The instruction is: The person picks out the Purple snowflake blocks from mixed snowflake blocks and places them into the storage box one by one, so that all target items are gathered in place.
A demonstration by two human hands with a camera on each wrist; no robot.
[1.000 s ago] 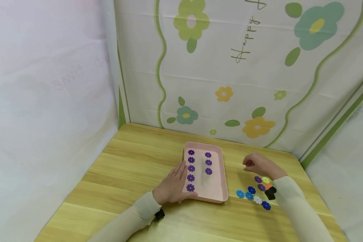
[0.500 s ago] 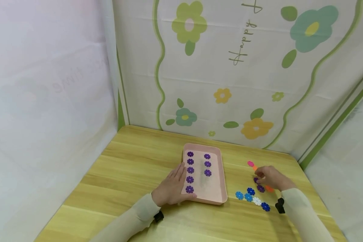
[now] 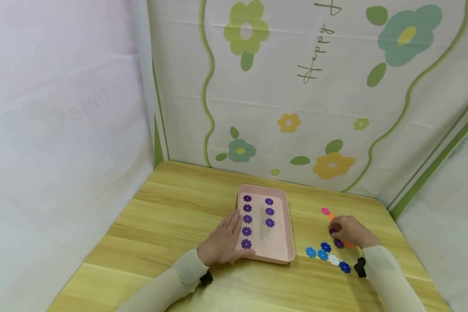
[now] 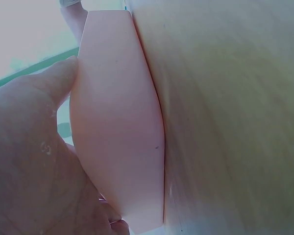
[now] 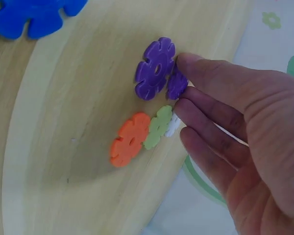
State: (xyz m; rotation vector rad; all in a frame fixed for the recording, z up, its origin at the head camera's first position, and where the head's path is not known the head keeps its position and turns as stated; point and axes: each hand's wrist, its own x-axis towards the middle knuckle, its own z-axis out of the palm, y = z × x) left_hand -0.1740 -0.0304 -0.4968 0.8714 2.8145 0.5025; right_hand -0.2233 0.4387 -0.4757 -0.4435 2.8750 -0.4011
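Note:
My left hand (image 3: 220, 242) rests on the near left corner of a shallow pink tray (image 3: 282, 236), fingers straight along the left side and thumb over the near rim. The left wrist view shows the tray's outer wall (image 4: 117, 117). Inside the tray lie purple flower-shaped plastic discs (image 3: 247, 219) in a left column of several and a right column of three (image 3: 270, 211). My right hand (image 3: 352, 231) is low over the table at right, pinching a purple flower disc (image 5: 177, 85) between thumb and fingertips. A second purple flower disc (image 5: 156, 68) lies beside it.
Near the right hand lie orange (image 5: 130, 139), light green (image 5: 158, 128) and pink (image 3: 325, 211) discs. Blue (image 3: 345, 267), light blue (image 3: 311, 252) and white (image 3: 333, 259) ones lie closer to the tray. A flower-printed cloth (image 3: 257, 95) stands behind the wooden table (image 3: 171, 203).
My right hand came down from above the table at the tray's right to the loose discs, and its fingers closed on a purple one. The left hand stayed on the tray.

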